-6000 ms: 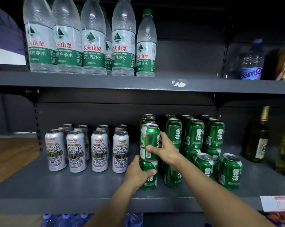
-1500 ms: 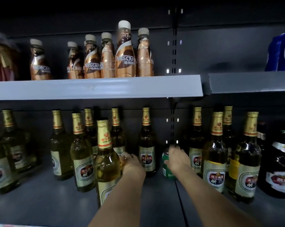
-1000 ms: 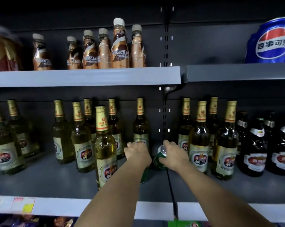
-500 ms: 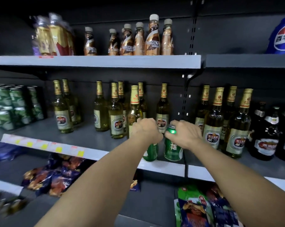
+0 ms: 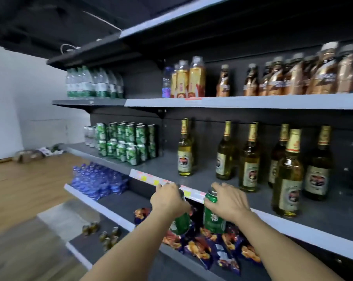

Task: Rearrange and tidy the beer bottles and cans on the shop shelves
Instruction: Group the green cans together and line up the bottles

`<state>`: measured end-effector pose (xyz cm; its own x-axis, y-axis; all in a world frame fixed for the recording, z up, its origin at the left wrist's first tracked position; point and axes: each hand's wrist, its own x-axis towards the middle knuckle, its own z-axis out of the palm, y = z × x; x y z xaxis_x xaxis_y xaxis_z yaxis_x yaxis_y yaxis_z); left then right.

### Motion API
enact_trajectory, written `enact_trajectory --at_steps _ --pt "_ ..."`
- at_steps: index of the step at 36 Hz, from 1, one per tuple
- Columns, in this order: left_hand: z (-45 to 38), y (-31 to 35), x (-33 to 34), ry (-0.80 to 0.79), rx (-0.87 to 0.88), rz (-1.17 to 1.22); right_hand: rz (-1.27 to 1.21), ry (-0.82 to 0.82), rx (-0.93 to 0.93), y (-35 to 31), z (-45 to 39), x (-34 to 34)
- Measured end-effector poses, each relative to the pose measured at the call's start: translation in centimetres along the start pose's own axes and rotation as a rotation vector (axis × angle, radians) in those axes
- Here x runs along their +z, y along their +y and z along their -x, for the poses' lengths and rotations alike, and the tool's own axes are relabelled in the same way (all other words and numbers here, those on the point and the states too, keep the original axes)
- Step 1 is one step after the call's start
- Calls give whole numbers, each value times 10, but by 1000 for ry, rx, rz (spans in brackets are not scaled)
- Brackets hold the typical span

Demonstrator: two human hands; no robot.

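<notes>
Each of my hands carries a green beer can in front of the shelves, clear of any shelf. My left hand (image 5: 168, 200) grips one green can (image 5: 180, 223) from above, the can tilted. My right hand (image 5: 229, 203) grips the top of a second green can (image 5: 213, 217), held upright. A stacked block of green cans (image 5: 127, 142) stands further left on the middle shelf (image 5: 167, 165). Gold-capped beer bottles (image 5: 250, 159) stand along the same shelf to the right.
Water bottles (image 5: 94, 83) and brown coffee bottles (image 5: 293, 78) fill the upper shelf. Blue bottles (image 5: 98, 179) and snack bags (image 5: 208, 248) lie on the lower shelves. A wooden floor (image 5: 19, 189) opens to the left.
Both hands have pulled the two green cans off the bottle shelf and moved left with them. My view has swung left, so the stacked green cans are now in sight.
</notes>
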<state>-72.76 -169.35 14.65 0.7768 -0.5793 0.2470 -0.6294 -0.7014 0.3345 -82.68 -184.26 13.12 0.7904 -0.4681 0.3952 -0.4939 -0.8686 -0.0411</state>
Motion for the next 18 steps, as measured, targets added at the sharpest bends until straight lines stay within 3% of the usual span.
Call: enact_trajectory --at_steps 7,18 --pt "-28 -112 -25 96 -157 125 -39 -36 -15 -91 -46 31" --pt "-128 -219 -21 151 -285 557 -165 107 37 -181 -171 65"
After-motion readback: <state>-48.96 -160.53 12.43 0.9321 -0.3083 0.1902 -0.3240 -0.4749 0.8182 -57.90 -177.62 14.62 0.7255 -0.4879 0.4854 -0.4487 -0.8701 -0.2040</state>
